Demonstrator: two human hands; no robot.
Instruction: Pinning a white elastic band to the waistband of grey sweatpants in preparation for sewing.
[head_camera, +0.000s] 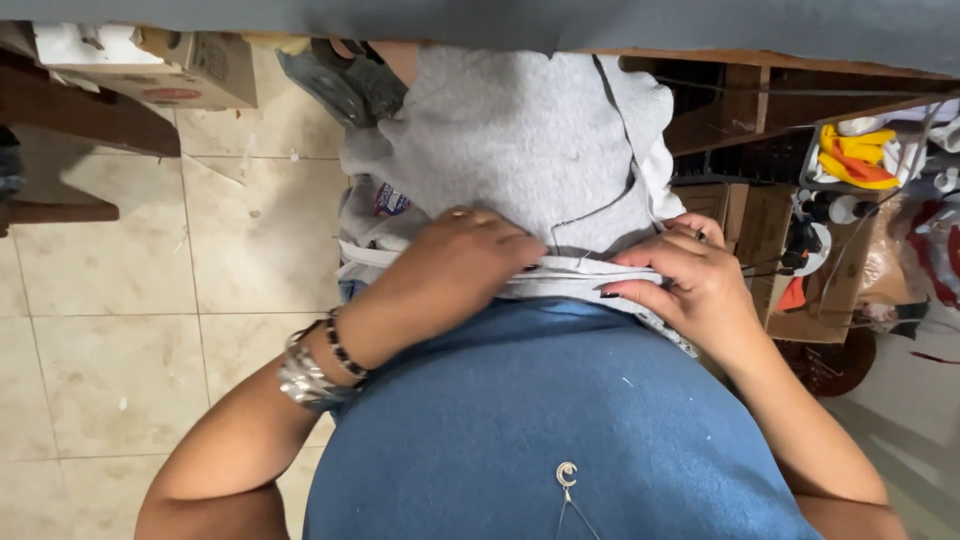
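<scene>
Grey garment (520, 140): hangs from the worktop (800, 30) edge against the person's blue top (540, 430), its white hem band (570, 272) pinched at both ends.
Left hand (455, 265): grip closed on band, fingertips tucked under.
Right hand (690, 280): grip closed on band.
Hidden: worktop surface cut off at top.
Floor (110, 330): beige tiles; cardboard box (180, 70) at upper left.

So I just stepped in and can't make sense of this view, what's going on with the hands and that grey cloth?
A person in a blue top is looking down at their own two hands, both pressed on a grey knitted garment held against their body. The left hand, with bracelets at the wrist, lies flat over a white band along the garment's edge. The right hand pinches the same band from the other side. Tiled floor and cluttered shelves lie around.
</scene>
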